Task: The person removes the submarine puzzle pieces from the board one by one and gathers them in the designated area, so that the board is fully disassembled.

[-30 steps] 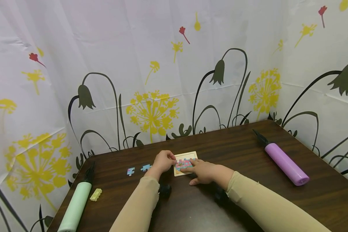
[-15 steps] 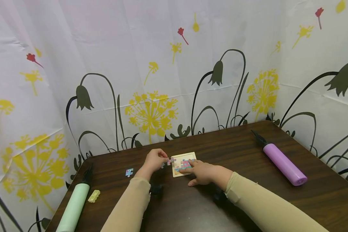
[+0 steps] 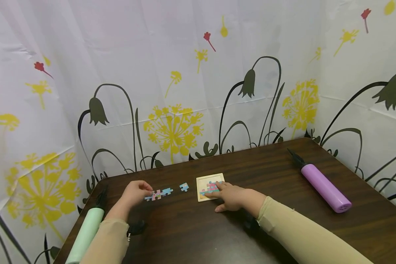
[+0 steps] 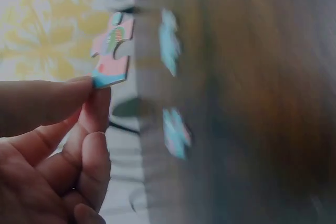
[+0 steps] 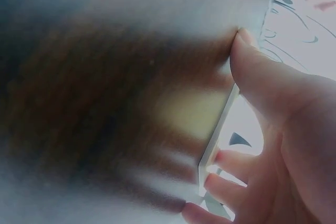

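My left hand point(image 3: 134, 194) pinches a pink and blue jigsaw piece point(image 4: 114, 51) between thumb and fingertip. In the head view this piece point(image 3: 156, 194) overlaps two blue pieces behind it. One loose blue piece point(image 4: 169, 43) and another piece point(image 4: 176, 132) lie on the table below in the left wrist view. A separate blue piece point(image 3: 184, 187) lies between the left hand and the wooden puzzle tray point(image 3: 202, 179). My right hand point(image 3: 232, 198) rests with spread fingers on the tray's near right part, over pink and blue pieces point(image 3: 212, 186) set inside it.
A mint green hand pump point(image 3: 87, 231) lies at the table's left edge, partly behind the left forearm. A purple hand pump point(image 3: 326, 187) lies on the right of the dark wooden table point(image 3: 260, 165). A patterned curtain point(image 3: 184, 84) hangs behind.
My left hand has moved left, away from the tray, carrying the pink and blue jigsaw piece. A blue piece it covered now shows, and the left arm hides the yellow block. My right hand stays put.
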`<state>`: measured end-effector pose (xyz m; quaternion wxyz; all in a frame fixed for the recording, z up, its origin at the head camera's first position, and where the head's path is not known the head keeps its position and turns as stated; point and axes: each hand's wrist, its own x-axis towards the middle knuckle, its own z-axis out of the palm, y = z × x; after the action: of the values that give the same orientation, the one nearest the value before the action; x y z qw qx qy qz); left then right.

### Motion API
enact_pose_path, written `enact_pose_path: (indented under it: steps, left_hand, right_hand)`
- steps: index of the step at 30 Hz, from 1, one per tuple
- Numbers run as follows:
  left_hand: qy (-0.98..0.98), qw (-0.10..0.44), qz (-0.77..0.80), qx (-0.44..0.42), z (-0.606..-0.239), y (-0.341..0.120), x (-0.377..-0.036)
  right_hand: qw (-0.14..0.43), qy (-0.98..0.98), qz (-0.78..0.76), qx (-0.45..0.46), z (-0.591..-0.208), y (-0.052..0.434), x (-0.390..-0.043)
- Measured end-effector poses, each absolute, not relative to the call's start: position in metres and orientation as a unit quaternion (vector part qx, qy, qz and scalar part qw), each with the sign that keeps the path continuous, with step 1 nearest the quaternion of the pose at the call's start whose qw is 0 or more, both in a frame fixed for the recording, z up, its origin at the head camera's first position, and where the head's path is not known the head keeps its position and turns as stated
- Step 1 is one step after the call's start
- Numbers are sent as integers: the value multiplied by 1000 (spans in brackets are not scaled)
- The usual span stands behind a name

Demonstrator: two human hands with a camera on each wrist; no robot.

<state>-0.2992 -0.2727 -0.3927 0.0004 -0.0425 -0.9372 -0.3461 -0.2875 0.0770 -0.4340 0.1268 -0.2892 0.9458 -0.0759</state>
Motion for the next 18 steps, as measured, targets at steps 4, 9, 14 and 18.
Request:
enact_pose_path:
  steps: [4,9,14,18]
  left_hand:
    - [-944,-25,-329,-16,-403,-297,-292]
    - [-946,-50,-319,-4,-412,-312,-288]
    - [-942,-66,-329,10,-414,-314,-287]
    - [-943,-66,-326,16,-417,-311,-288]
  right_hand:
    - [128,946,-76,-287,-433,77,-287]
    - [130,946,-74,-286,-432,78,-287]
    - [131,946,-82,-285,-431,78,-286]
    - [131,946,-86,-284,-432,78,-286]
